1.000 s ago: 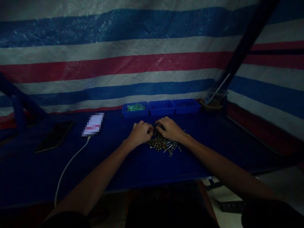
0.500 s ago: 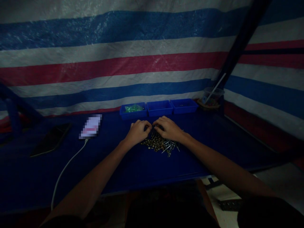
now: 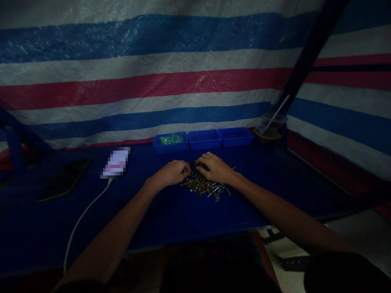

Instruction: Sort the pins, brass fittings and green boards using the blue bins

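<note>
Both arms are bare, reaching forward and inward from the lower corners, so the hands nearly meet with a narrow gap between them. The left forearm (image 3: pixel 119 226) slants to a wrist (image 3: pixel 152 184) bent inward; the left hand (image 3: pixel 174 172) is back-up, fingers curled, thumb and fingertips drawn close together. The right forearm (image 3: pixel 277 209) mirrors it; the right hand (image 3: pixel 214 167) arches, back upward, fingers bent, thumb tucked beneath. Their fingertips' grip is too dark to tell.

Dark phone (image 3: pixel 64 179) near white cable (image 3: pixel 80 221)
</note>
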A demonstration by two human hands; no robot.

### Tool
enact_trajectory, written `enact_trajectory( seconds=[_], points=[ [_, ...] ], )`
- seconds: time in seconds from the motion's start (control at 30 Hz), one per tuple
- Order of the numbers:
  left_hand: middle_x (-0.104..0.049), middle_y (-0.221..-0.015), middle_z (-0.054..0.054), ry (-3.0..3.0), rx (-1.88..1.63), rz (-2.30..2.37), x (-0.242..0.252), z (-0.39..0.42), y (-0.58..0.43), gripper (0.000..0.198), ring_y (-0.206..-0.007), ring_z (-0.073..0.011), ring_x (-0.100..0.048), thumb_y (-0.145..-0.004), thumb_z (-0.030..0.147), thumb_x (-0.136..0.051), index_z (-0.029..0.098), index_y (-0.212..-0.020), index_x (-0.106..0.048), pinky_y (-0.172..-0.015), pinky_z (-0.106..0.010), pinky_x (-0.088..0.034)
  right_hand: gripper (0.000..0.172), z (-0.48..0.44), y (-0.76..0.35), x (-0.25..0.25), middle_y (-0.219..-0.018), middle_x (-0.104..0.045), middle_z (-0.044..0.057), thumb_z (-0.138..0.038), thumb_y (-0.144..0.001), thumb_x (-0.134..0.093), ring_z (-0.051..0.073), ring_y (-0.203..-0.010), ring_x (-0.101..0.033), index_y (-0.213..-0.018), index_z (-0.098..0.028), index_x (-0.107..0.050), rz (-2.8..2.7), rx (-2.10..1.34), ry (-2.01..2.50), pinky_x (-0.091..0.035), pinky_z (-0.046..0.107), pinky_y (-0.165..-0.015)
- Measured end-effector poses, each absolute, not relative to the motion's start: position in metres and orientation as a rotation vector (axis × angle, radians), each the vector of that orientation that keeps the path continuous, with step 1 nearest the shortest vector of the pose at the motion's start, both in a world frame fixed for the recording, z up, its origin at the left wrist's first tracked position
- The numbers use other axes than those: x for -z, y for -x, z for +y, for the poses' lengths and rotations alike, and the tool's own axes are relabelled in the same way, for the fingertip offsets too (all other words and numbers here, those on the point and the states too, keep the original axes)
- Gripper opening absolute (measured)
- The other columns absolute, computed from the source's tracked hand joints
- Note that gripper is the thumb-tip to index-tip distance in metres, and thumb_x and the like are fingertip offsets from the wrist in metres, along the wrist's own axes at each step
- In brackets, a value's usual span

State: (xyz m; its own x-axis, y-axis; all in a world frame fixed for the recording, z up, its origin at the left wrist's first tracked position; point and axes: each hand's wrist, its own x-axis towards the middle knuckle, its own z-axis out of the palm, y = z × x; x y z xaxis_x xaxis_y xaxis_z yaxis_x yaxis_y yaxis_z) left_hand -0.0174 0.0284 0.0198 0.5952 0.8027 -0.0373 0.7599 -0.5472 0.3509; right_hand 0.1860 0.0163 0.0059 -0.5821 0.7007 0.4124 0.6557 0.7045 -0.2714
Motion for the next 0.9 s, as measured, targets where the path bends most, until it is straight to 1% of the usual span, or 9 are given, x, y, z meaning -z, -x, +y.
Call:
enact_trajectory(
  seconds=[0.1,0.27,0.37,0.5,0.57,0.67,0.73,0.8,0.9],
  points=[
    [-0.068,-0.082,-0.005,-2.482,-0.188,1.272,-0.021,0.028,0.016,0.02,-0.069,-0.0153,-0.061,-0.079,0.024,-0.048,0.017,-0.085,-0.066,-0.062,-0.024,-0.043,0.018,0.016,-0.185,-0.006,-0.093,-0.065,0.007,-0.026,-0.088,-0.052,0.019,-0.09,-0.053,-0.098,-0.016,-0.063,-2.423,-0.118,1.036,-0.04,0.035,-0.081],
    [-0.066,-0.092,-0.006,-2.324,-0.4,1.295,-0.025,0.032,0.017,0.028,-0.082,-0.0174,-0.059,-0.086,0.031,-0.038,0.016,-0.091,-0.061,-0.075,-0.028,-0.045,0.02,0.011,-0.185,-0.013,-0.094,-0.064,0.007,-0.031,-0.087,-0.054,0.02,-0.092,-0.052,-0.101,-0.018,-0.061,-2.424,-0.029,1.019,-0.037,0.035,-0.078],
    [-0.064,-0.088,-0.006,-2.227,-0.476,1.29,-0.026,0.033,0.016,0.031,-0.08,-0.0173,-0.057,-0.089,0.035,-0.033,0.015,-0.086,-0.057,-0.075,-0.03,-0.045,0.019,0.005,-0.184,-0.018,-0.095,-0.063,0.007,-0.029,-0.089,-0.052,0.021,-0.092,-0.05,-0.101,-0.017,-0.06,-2.41,0.133,1.033,-0.035,0.034,-0.076],
    [-0.062,-0.084,-0.006,-2.161,-0.503,1.206,-0.025,0.028,0.008,0.032,-0.077,-0.0163,-0.056,-0.09,0.036,-0.031,0.016,-0.08,-0.054,-0.075,-0.029,-0.046,0.017,0.0,-0.181,-0.023,-0.091,-0.062,0.007,-0.026,-0.091,-0.047,0.021,-0.088,-0.049,-0.097,-0.018,-0.06,-2.396,0.294,1.059,-0.033,0.034,-0.073],
    [-0.063,-0.084,-0.006,-2.154,-0.512,1.179,-0.026,0.026,0.006,0.033,-0.077,-0.016,-0.056,-0.091,0.036,-0.031,0.016,-0.08,-0.054,-0.075,-0.029,-0.046,0.019,-0.001,-0.18,-0.024,-0.09,-0.062,0.007,-0.025,-0.092,-0.044,0.021,-0.087,-0.05,-0.095,-0.018,-0.061,-2.396,0.312,1.055,-0.033,0.033,-0.073],
    [-0.064,-0.086,-0.006,-2.172,-0.481,1.16,-0.033,0.025,0.009,0.035,-0.079,-0.0158,-0.058,-0.092,0.035,-0.029,0.015,-0.085,-0.058,-0.075,-0.029,-0.046,0.023,0.001,-0.181,-0.025,-0.087,-0.062,0.007,-0.028,-0.094,-0.04,0.02,-0.085,-0.05,-0.091,-0.018,-0.061,-2.354,0.264,1.07,-0.034,0.033,-0.073],
    [-0.065,-0.088,-0.005,-2.268,-0.443,1.164,-0.04,0.025,0.016,0.032,-0.08,-0.0158,-0.059,-0.091,0.033,-0.033,0.016,-0.089,-0.061,-0.076,-0.028,-0.046,0.026,0.003,-0.185,-0.028,-0.084,-0.062,0.007,-0.03,-0.094,-0.039,0.02,-0.083,-0.051,-0.087,-0.018,-0.06,-2.267,0.212,1.104,-0.036,0.033,-0.074],
    [-0.065,-0.087,-0.005,-2.382,-0.378,1.17,-0.046,0.025,0.024,0.027,-0.078,-0.0157,-0.059,-0.087,0.032,-0.042,0.017,-0.093,-0.063,-0.072,-0.027,-0.045,0.026,0.004,-0.192,-0.034,-0.08,-0.06,0.006,-0.029,-0.095,-0.036,0.018,-0.08,-0.052,-0.084,-0.019,-0.058,-2.118,0.177,1.1,-0.039,0.033,-0.074],
    [-0.065,-0.08,-0.003,-2.42,-0.201,1.136,-0.05,0.023,0.033,0.023,-0.07,-0.0145,-0.059,-0.08,0.031,-0.054,0.017,-0.096,-0.064,-0.063,-0.024,-0.044,0.024,0.006,-0.204,-0.052,-0.081,-0.058,0.006,-0.029,-0.095,-0.034,0.017,-0.079,-0.053,-0.087,-0.019,-0.055,-1.779,0.242,1.014,-0.041,0.032,-0.073]
  ],
)
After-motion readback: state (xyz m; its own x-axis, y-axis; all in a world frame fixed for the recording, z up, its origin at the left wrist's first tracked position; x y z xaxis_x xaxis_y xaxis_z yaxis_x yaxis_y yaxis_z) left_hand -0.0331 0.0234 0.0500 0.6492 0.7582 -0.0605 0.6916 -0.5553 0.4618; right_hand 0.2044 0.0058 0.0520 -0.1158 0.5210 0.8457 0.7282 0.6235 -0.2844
